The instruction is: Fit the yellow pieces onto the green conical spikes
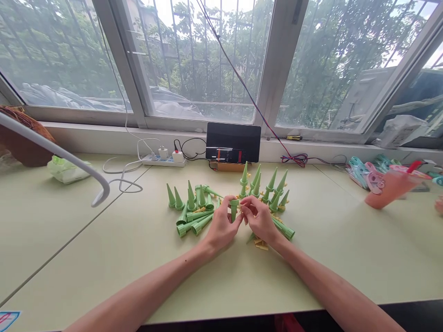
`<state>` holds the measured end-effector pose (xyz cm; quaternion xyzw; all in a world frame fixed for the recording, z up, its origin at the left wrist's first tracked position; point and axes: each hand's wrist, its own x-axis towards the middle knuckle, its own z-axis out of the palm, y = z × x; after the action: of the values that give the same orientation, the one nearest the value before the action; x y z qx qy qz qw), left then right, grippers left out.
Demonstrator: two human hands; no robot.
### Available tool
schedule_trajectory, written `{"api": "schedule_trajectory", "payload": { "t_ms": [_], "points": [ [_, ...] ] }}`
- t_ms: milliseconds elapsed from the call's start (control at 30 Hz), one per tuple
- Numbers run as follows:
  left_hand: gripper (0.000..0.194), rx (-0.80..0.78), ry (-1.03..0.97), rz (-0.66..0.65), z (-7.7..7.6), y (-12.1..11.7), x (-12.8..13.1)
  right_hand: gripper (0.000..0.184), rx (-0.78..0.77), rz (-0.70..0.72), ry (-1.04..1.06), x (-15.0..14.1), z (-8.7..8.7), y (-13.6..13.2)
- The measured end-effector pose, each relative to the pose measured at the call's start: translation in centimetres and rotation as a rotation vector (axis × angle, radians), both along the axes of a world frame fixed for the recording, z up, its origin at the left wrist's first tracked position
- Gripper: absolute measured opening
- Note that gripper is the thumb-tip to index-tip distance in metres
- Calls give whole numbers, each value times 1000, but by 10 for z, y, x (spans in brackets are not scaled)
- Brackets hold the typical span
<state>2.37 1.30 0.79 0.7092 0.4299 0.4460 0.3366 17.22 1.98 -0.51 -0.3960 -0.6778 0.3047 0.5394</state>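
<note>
My left hand point(223, 223) is closed around a green plastic watering spike point(234, 210), its wide collar up and its narrow end down. Just beside it, my right hand point(258, 216) pinches at the spike's side; whatever is between those fingertips is too small to make out. Left of my hands, several green spikes point(172, 197) stand on their collars and others point(202, 224) lie on their sides. More upright spikes point(271, 183) with small yellow pieces at their bases are grouped beyond my right hand. Loose yellow pieces point(262, 246) lie below my right wrist.
A dark tablet point(233, 138) leans by the window behind the spikes. To its left are a power strip point(162, 159) and white cables. A pink cup with a red straw point(389, 189) stands at right. A white curved bar point(69, 159) crosses the left side above the table point(104, 258).
</note>
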Motion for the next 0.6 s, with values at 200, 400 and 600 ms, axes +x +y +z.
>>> {"api": "schedule_trajectory", "payload": {
  "t_ms": [200, 400, 600],
  "points": [
    [33, 6, -10, 1, -1, 0, 0, 10, -2, -14, -12, 1, -2, 0],
    [33, -8, -22, -8, 2, -2, 0, 10, -15, -17, -24, 2, -2, -1],
    [31, -6, -39, -17, -1, -1, 0, 10, -6, -28, -35, 2, -1, -3]
  ]
}}
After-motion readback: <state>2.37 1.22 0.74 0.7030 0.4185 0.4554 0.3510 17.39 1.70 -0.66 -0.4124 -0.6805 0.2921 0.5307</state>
